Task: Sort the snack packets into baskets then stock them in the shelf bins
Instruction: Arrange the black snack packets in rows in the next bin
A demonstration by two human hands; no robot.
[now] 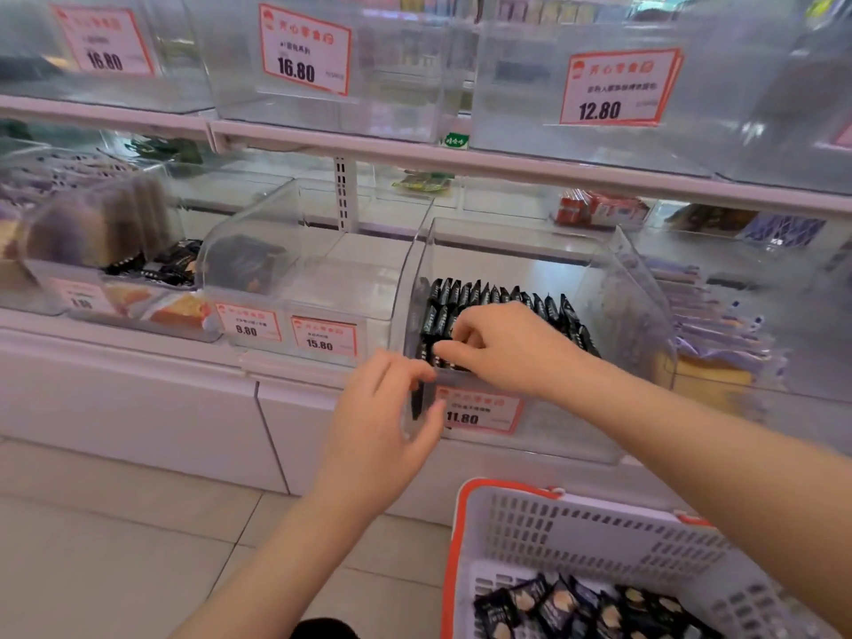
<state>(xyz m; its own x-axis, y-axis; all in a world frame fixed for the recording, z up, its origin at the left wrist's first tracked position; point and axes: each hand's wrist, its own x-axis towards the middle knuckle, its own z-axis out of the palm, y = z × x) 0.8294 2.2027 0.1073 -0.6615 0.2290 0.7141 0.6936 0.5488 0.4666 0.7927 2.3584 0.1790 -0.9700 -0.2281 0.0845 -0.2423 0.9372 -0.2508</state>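
The shelf (461,161) carries rows of clear bins with price tags. The middle lower bin (622,325), tagged 11.80 (479,410), holds black snack packets (488,297) standing upright in tight rows. Lower right, a white basket (599,537) with an orange rim holds more loose black packets (576,606). The right hand (502,348) reaches into the bin over its front wall, fingers curled and pinching the front-row packets. The left hand (382,422) is at the bin's front left corner, fingers curled around one black packet (417,401) held upright.
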